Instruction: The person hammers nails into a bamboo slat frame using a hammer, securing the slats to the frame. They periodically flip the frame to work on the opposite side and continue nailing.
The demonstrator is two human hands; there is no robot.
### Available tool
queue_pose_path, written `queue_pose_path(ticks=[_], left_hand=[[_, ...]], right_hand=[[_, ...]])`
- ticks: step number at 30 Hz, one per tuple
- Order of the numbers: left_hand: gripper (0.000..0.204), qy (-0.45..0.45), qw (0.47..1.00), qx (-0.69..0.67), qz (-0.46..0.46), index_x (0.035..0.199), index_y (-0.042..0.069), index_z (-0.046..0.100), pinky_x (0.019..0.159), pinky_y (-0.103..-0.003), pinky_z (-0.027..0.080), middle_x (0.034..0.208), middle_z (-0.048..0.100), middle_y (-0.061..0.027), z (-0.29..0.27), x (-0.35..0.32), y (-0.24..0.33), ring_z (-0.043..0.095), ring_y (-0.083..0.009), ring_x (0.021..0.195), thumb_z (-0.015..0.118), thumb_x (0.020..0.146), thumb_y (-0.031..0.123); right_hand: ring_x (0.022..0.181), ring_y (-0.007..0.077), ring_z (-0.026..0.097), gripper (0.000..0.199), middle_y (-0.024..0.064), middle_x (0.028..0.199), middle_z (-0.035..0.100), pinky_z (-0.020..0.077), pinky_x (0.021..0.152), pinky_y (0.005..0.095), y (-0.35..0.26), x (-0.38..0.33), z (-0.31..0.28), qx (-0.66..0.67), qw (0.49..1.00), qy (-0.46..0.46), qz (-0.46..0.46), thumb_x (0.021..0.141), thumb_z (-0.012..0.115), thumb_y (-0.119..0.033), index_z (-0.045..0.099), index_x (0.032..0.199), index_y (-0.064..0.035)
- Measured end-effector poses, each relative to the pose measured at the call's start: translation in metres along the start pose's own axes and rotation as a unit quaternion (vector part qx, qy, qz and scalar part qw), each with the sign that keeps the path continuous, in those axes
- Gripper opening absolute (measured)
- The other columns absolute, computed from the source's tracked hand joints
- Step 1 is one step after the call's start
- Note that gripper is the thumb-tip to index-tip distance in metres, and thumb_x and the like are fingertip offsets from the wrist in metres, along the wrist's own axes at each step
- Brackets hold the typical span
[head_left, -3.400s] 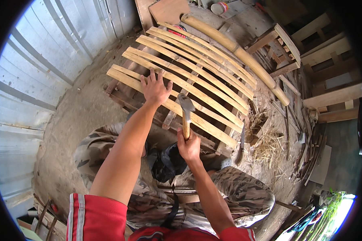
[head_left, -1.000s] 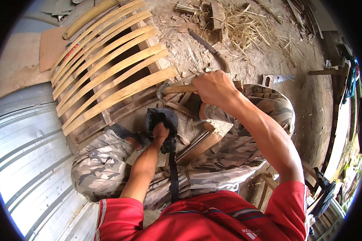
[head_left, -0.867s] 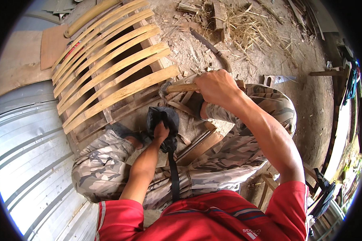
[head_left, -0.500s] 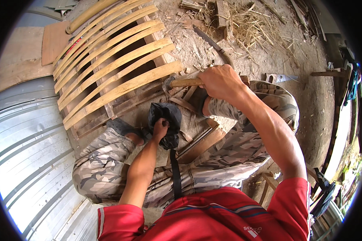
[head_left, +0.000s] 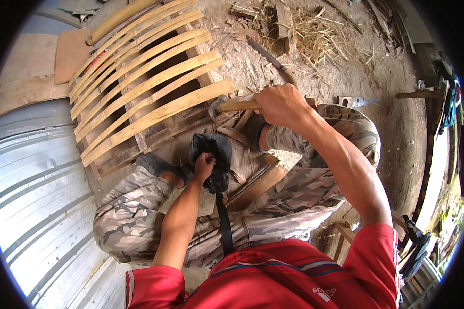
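My right hand (head_left: 283, 107) is wrapped round the wooden handle of a hammer (head_left: 237, 106). The hammer's metal head lies beside the near end of a slatted frame (head_left: 157, 116), which has curved, pale bamboo strips across darker wooden rails. In the mouth of a black cloth bag (head_left: 217, 147), between my legs, my left hand (head_left: 204, 165) has its fingers curled together. Whatever those fingers pinch is too small or hidden to make out. A black strap (head_left: 224, 221) runs from the bag toward my waist.
Past my right hand lies a curved dark blade with a wooden handle (head_left: 288, 77). A handsaw (head_left: 361, 101) is beside my right knee. Straw and shavings (head_left: 319, 36) litter the far ground. Corrugated metal sheets (head_left: 36, 175) stand on the left, near wooden boards (head_left: 28, 62).
My left hand has shifted very slightly in the bag's mouth, its fingers still curled. My right hand keeps the hammer in nearly the same place.
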State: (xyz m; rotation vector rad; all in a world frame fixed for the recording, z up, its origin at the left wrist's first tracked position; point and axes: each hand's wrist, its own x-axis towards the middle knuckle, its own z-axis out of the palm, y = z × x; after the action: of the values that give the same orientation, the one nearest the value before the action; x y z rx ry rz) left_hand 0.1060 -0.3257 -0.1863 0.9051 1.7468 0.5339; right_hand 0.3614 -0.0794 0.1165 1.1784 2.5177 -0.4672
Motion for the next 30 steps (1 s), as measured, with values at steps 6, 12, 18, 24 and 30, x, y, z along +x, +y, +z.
queue_pose_path(ticks=[6,12,18,24,30], left_hand=[[0.027,-0.089,0.98,0.16,0.081,0.11,0.003,0.066,0.081,-0.043,0.054,0.096,0.073,-0.0152,-0.016,-0.004,0.021,0.071,-0.0315,0.092,0.072,0.088,0.019],[0.019,-0.289,0.875,0.36,0.148,0.1,0.005,0.069,0.078,-0.042,0.054,0.094,0.074,-0.014,-0.053,-0.01,0.136,0.071,-0.0308,0.09,0.07,0.088,0.019],[0.022,-0.148,0.942,0.18,0.241,0.099,0.005,0.07,0.079,-0.041,0.054,0.094,0.073,-0.0139,-0.092,-0.025,0.251,0.07,-0.0303,0.089,0.069,0.089,0.024],[0.015,0.181,0.881,0.106,0.425,0.098,0.012,0.072,0.1,-0.043,0.041,0.102,0.071,-0.0054,-0.11,0.016,0.277,0.061,-0.0286,0.107,0.072,0.091,0.025],[0.012,0.239,0.859,0.148,0.428,0.097,0.013,0.074,0.098,-0.041,0.04,0.1,0.071,-0.001,-0.096,0.044,0.259,0.062,-0.0244,0.104,0.072,0.091,0.023]], right_hand=[[0.083,0.0351,0.071,0.016,0.0146,0.085,0.072,0.0547,0.073,0.0471,0.001,-0.001,-0.009,0.024,1.0,0.012,-0.007,0.089,0.068,-0.022,0.073,0.094,-0.0082],[0.088,0.037,0.071,0.024,0.0179,0.089,0.073,0.0545,0.077,0.0474,0.003,0.007,-0.024,0.108,0.992,0.046,0.049,0.091,0.066,-0.03,0.071,0.099,-0.0075],[0.088,0.0417,0.07,0.035,0.0214,0.089,0.072,0.0542,0.077,0.0507,0.01,0.026,0.002,0.196,0.966,0.125,0.111,0.095,0.063,-0.04,0.069,0.103,-0.0058],[0.086,0.0424,0.071,0.042,0.0239,0.09,0.072,0.0554,0.078,0.0501,0.013,0.039,0.011,0.252,0.948,0.131,0.143,0.095,0.063,-0.044,0.07,0.102,-0.0033],[0.063,0.0137,0.059,0.037,0.0064,0.085,0.07,0.0514,0.056,0.0325,-0.035,0.061,0.039,0.503,0.804,0.106,0.298,0.098,0.067,-0.039,0.069,0.108,-0.0042]])
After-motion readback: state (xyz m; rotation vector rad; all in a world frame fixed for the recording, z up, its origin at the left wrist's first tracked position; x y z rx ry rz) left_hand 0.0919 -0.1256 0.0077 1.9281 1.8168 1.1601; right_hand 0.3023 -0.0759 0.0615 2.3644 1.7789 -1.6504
